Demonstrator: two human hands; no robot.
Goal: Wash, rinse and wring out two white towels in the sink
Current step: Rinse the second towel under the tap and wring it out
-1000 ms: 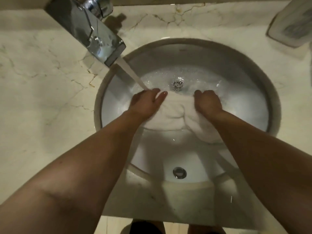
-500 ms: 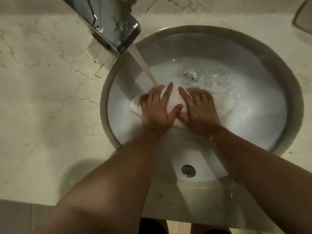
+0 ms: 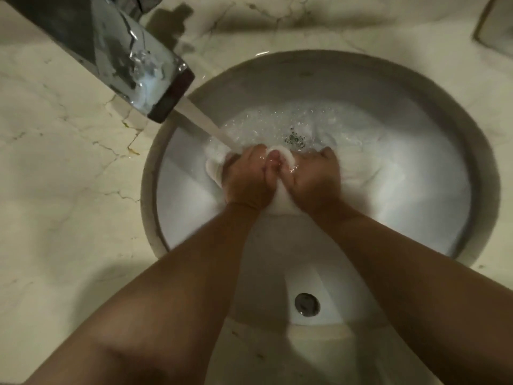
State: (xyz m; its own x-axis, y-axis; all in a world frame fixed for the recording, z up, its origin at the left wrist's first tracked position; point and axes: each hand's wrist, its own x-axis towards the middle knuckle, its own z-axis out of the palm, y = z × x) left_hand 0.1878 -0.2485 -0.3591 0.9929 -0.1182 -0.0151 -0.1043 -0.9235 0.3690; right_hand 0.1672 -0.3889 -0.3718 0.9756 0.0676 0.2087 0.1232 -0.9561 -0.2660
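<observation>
Cream marble tabletop with dark veins fills the left side and runs around the basin. Upper left: a chrome rectangular faucet spout slants down toward the basin, and a flat stream of running water leaves its mouth and lands just beside the left hand.

Round white undermount sink occupies the centre and right. It holds foamy water; bubbles gather near the far side around the partly hidden drain fitting. A small round chrome overflow hole sits in the near wall of the basin.

Left hand: fingers curled tight around a bunched portion of the wet white towel; a fold of cloth shows at the hand's left edge and another bulges above the thumb. Right hand: fingers likewise curled, gripping the same bunch. The two hands touch, knuckles together, low in the water at mid-basin.

White cloth also spreads under the water to the right of the right hand; whether that is the same towel or a second one cannot be told.

Far upper right: the corner of a pale object on the tabletop, cut off by the edge, not identifiable.
</observation>
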